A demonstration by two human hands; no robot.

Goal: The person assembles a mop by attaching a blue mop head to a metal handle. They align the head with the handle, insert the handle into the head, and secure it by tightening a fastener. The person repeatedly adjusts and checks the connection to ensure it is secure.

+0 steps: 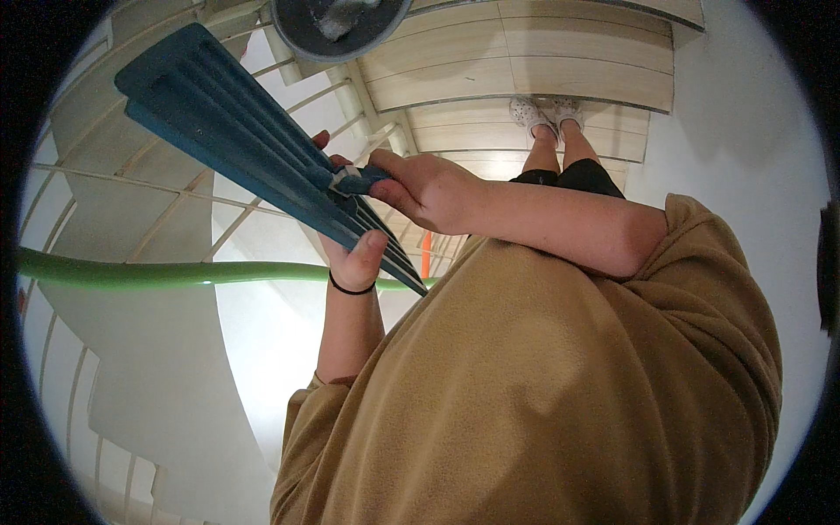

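Note:
A long, dark blue ribbed plastic plate that looks like a flat mop head point(236, 122) slants from the upper left down to the front of my brown top. My left hand point(354, 254), with a black band at the wrist, wraps around it from below; the thumb rests on the near edge and fingertips show past the far edge. At the plate's middle is a blue joint piece with a light clip point(352, 179). My right hand point(429, 188) pinches that joint between thumb and fingers. The plate's underside is hidden.
Light wood-look stair treads point(446, 52) lie beyond my hands, and my feet in white clogs point(529, 114) stand on one. A dark grey bucket point(306, 44) holding a whitish cloth is at the top. A green handrail point(175, 273) and pale railing bars point(157, 188) run along the left.

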